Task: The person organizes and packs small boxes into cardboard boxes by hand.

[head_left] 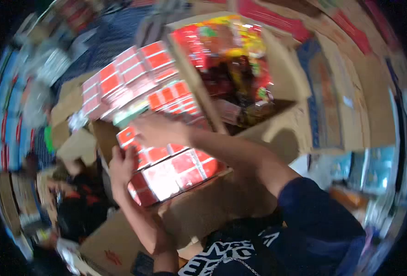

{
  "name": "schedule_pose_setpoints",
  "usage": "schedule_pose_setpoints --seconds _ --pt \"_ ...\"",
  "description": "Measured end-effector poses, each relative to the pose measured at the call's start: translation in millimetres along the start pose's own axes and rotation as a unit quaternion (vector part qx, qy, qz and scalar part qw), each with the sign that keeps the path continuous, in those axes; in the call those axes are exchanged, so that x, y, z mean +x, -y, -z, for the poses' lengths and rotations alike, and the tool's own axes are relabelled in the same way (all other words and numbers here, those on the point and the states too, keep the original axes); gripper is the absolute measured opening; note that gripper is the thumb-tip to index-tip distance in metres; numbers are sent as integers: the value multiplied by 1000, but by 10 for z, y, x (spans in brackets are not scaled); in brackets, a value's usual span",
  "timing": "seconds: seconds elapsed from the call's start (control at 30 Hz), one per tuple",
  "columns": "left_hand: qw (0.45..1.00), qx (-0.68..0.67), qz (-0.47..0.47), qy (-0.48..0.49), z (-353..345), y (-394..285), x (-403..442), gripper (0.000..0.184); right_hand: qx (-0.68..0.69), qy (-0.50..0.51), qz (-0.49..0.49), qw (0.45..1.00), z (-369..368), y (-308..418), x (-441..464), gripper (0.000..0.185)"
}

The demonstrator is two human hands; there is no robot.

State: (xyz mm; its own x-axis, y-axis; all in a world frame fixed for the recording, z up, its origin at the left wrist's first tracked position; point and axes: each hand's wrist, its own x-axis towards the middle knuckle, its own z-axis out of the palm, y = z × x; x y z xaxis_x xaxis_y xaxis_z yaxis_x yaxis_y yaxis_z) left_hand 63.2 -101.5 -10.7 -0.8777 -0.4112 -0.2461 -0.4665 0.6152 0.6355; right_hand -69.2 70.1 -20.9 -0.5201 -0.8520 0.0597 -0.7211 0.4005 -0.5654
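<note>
An open cardboard box in front of me holds rows of red and white packs, with more packs stacked higher at its far side. At the box's left edge, my left hand has its fingers bent around a red pack in the near rows. My right hand reaches across the middle of the box and touches the packs; motion blurs its fingers, and what they hold, if anything, cannot be made out. A pale green item lies just beyond it.
Right of this box stands another open carton with shiny red and yellow packets. Flattened cardboard lies farther right. Plastic bags are at the upper left, and a dark bundle is at the lower left.
</note>
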Motion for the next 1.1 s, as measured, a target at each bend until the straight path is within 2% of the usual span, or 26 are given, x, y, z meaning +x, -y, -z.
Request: schedule_pose_setpoints --seconds 0.1,0.13,0.2,0.23,0.27,0.33,0.37,0.4,0.43,0.47,0.5,0.53,0.6,0.67,0.73,0.8,0.83,0.93,0.97,1.1 --pt "995 -72 57 37 -99 363 247 48 44 -32 -10 998 -140 -64 45 41" --pt "996 -65 42 49 -144 425 265 48 42 -45 -26 998 -183 -80 38 41" --pt "990 -139 6 17 -138 374 246 46 33 -121 32 992 -238 -110 41 34" --pt "984 -176 -10 -2 -143 330 263 45 33 -130 25 991 -203 -157 46 34" --pt "985 -171 -15 3 -149 254 272 45 57 -194 66 977 -117 -177 55 31" --pt "984 -135 -96 -67 -162 103 235 47 102 -314 149 932 170 -148 49 25" --pt "978 -121 -135 -106 -192 39 220 49 158 -372 122 906 386 -176 12 21" --pt "977 -122 -135 -108 -228 -21 215 49 214 -425 96 874 681 -187 -87 18" --pt "972 -163 -139 -99 -257 -86 218 48 286 -523 51 801 890 -211 -192 20" --pt "964 -203 -142 -91 -270 -145 229 47 184 -666 79 719 1041 -503 -201 25" --pt "955 -243 -146 -84 -263 -175 239 46 16 -777 22 628 1233 -740 -306 35" --pt "955 -244 -144 -89 -260 -161 264 46 204 -793 -80 569 1345 -888 -356 40" --pt "956 -206 -185 -97 -293 -82 355 45 240 -877 -274 313 1453 -1302 -466 52" --pt "956 -185 -207 -97 -282 -48 374 44 397 -793 -349 303 1467 -1215 -828 62" --pt "962 -191 -183 -59 -269 -49 355 42 463 -725 -460 219 1298 -1537 -834 58" --pt "964 -196 -175 -41 -261 -93 357 41 674 -666 -304 105 739 -2236 -674 53" --pt "965 -195 -172 -42 -259 -133 341 41 674 -666 -301 107 780 -2113 -704 53" --pt "965 -197 -164 -55 -230 -242 317 40 746 -627 -117 191 815 -1604 -860 59" --pt "967 -184 -170 -47 -231 -285 326 40 747 -624 -115 199 800 -1604 -848 59" --pt "974 -144 -174 -34 -232 -264 345 40 716 -572 -3 399 793 -1577 -800 53"
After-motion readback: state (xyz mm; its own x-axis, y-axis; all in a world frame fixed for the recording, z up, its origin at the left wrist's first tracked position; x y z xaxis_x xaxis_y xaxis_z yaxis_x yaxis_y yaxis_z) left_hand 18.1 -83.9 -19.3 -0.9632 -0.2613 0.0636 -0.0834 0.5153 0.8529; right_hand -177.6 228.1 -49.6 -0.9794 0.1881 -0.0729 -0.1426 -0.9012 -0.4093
